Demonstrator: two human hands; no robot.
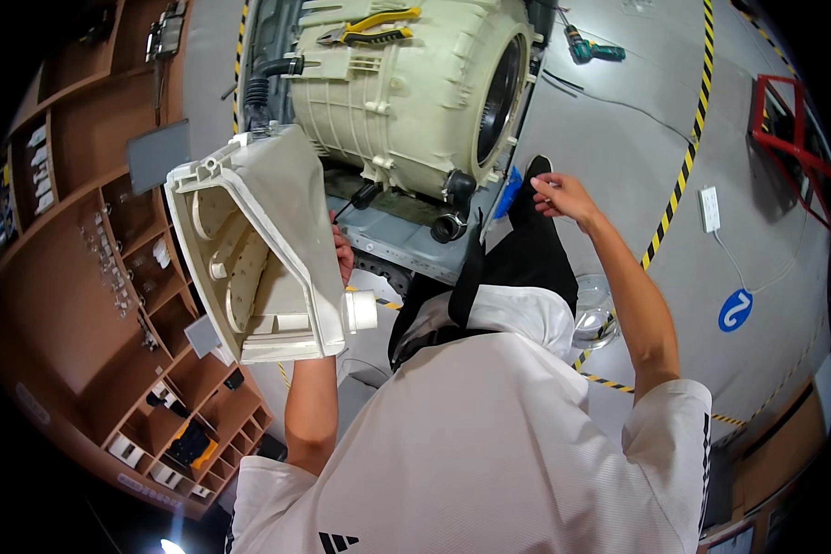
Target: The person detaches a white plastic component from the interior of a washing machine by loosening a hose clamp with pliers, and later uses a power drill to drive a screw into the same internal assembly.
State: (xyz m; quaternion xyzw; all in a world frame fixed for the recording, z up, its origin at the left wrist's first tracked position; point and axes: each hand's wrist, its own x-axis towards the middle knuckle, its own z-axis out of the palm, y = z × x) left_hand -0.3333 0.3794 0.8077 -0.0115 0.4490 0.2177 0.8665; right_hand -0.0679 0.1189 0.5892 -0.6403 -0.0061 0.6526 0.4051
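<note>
My left hand [343,255] grips a large cream plastic dispenser housing [258,249] from behind and holds it up at my left, its open side toward the shelves; most of the hand is hidden by it. A short white spout [362,311] sticks out of its lower corner. My right hand [563,196] is stretched forward on the right above my black-trousered leg, fingers curled together; nothing is visibly in it. Ahead lies a cream washing-machine tub [415,92] on its metal base.
Yellow-handled pliers [369,28] lie on top of the tub and a black hose [258,88] joins its left side. On the grey floor are a green cordless drill [596,51], a white power strip [709,208], a clear bowl [593,314] and yellow-black tape. Wooden shelves [111,277] stand left.
</note>
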